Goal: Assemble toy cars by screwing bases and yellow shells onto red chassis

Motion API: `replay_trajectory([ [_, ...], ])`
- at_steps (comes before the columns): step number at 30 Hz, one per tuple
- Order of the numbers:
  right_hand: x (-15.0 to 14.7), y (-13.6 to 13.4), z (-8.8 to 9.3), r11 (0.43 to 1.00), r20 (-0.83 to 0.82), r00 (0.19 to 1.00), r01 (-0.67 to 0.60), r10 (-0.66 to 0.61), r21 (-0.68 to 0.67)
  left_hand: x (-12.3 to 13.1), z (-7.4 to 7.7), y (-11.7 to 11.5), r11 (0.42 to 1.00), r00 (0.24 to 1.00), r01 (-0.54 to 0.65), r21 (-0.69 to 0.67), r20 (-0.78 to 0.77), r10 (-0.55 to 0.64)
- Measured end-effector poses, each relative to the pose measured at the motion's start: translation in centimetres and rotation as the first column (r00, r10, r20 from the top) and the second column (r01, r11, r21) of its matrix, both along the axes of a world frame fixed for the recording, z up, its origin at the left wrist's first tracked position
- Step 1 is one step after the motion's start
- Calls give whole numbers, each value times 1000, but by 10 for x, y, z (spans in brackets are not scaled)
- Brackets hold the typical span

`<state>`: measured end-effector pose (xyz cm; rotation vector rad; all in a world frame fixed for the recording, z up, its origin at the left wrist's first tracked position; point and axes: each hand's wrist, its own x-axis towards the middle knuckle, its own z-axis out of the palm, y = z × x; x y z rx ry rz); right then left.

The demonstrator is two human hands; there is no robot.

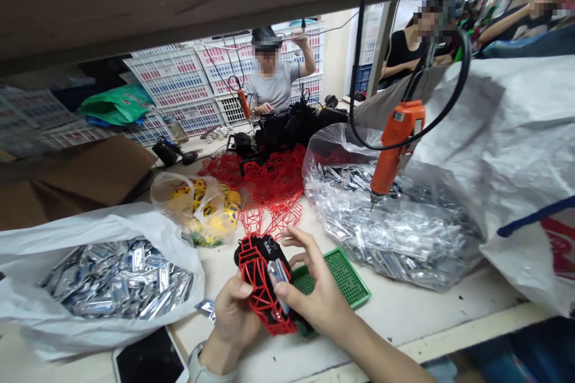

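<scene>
My left hand point(233, 314) grips a black toy car body with a red lattice shell point(260, 281) from the left, fingers wrapped around its side. My right hand point(309, 290) presses a small silver chrome part point(278, 272) onto the car with thumb and fingers pinched around it. Both hands hover over a green perforated tray point(348, 278) on the bench.
An open bag of silver parts point(117, 278) lies left, a bigger clear bag of them point(395, 227) right. An orange electric screwdriver point(395, 149) hangs above. Red lattice shells point(274, 185), a bag of yellow parts point(202, 203), a phone point(148, 359). A person works opposite.
</scene>
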<state>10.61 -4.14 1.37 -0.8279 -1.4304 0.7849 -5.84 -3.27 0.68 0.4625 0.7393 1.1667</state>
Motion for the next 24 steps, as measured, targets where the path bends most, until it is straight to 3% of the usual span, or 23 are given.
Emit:
replay_trajectory([
  [2, 0, 2, 1, 981, 86, 985, 138, -151, 136, 3, 2, 3, 995, 993, -95, -1, -73, 95],
  [7, 4, 5, 4, 908, 192, 936, 213, -296, 361, 12, 6, -1, 970, 949, -226, 85, -205, 239],
  [11, 5, 5, 4, 897, 253, 910, 214, -327, 387, 14, 6, -6, 956, 930, -224, 189, -250, 268],
  [16, 2, 4, 2, 890, 267, 893, 245, -361, 384, 13, 2, -4, 899, 864, -220, 379, -352, 360],
  [24, 1, 2, 0, 835, 251, 859, 299, -446, 462, 4, -16, 3, 879, 862, -204, 431, -347, 370],
])
